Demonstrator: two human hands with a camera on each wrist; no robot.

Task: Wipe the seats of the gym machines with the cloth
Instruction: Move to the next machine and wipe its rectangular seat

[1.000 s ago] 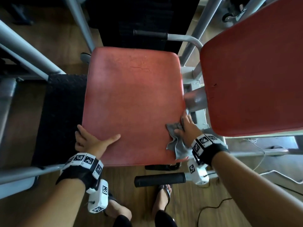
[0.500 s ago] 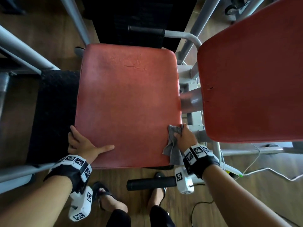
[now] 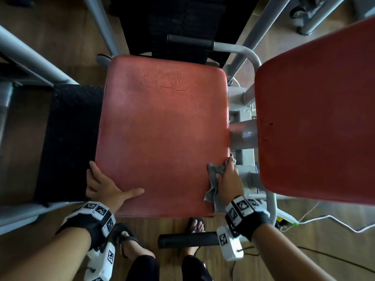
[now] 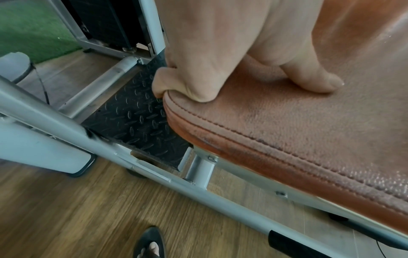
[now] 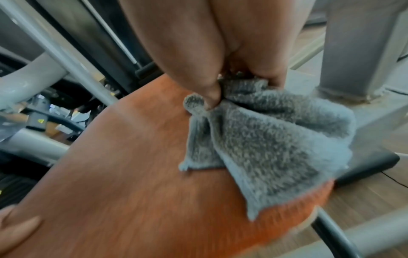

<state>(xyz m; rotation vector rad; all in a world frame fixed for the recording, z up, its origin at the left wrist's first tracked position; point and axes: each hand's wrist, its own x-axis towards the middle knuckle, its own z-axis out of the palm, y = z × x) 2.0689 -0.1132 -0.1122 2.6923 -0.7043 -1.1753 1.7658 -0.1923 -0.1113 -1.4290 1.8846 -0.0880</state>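
A worn red seat pad (image 3: 162, 134) fills the middle of the head view. My right hand (image 3: 229, 179) grips a grey cloth (image 3: 214, 179) at the seat's near right edge. The right wrist view shows the fingers (image 5: 198, 52) bunching the cloth (image 5: 276, 148) on the red pad (image 5: 132, 174), with one end draped over the near corner. My left hand (image 3: 105, 185) holds the seat's near left corner. Its thumb lies on top and its fingers fold over the side (image 4: 163, 83). A second red pad (image 3: 316, 118) stands to the right.
Grey frame tubes (image 3: 30, 57) cross at the left beside a black tread plate (image 3: 69, 138). A black-gripped handle (image 3: 190, 42) sits beyond the seat and another (image 3: 186, 239) lies near my sandalled feet. White cables (image 3: 324, 218) trail over the wooden floor at the right.
My right hand has slid the cloth a little toward me along the seat's right edge. My left hand has stayed on the near left corner.
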